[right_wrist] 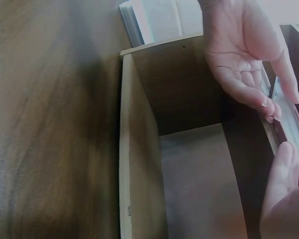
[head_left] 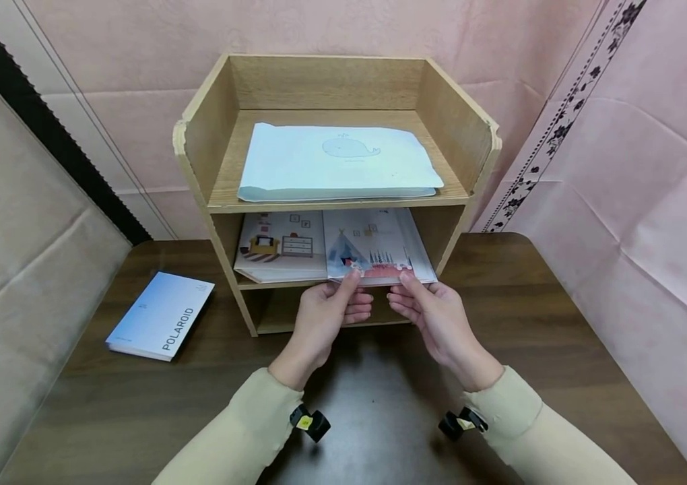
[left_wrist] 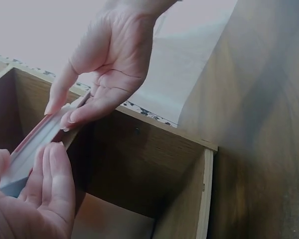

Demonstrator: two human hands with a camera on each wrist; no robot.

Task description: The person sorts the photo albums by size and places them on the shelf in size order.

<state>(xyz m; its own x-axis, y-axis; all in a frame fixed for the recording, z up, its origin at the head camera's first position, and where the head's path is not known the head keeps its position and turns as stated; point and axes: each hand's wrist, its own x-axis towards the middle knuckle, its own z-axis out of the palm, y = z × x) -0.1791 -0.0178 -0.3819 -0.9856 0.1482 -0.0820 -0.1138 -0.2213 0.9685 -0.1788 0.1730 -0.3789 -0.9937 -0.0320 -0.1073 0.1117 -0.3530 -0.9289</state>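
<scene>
On the middle shelf of a small wooden rack lies a picture book [head_left: 374,236] with a blue tent and pink ground on its cover. My left hand [head_left: 326,316] pinches its front edge near the left corner, thumb on top and fingers beneath. Close to the right corner, my right hand [head_left: 440,315] pinches the same edge in the same way. The book's pale page edges [left_wrist: 37,142] show between the two hands in the left wrist view. Another white booklet [head_left: 283,249] with a drawn room scene lies just left of it on the shelf.
The wooden rack [head_left: 325,81] stands at the back of a dark table [head_left: 210,404]. A light blue flat item with a whale drawing [head_left: 337,165] lies on its top shelf. Left of the rack lies a blue POLAROID book [head_left: 158,316]. Pink cloth [head_left: 640,202] hangs around.
</scene>
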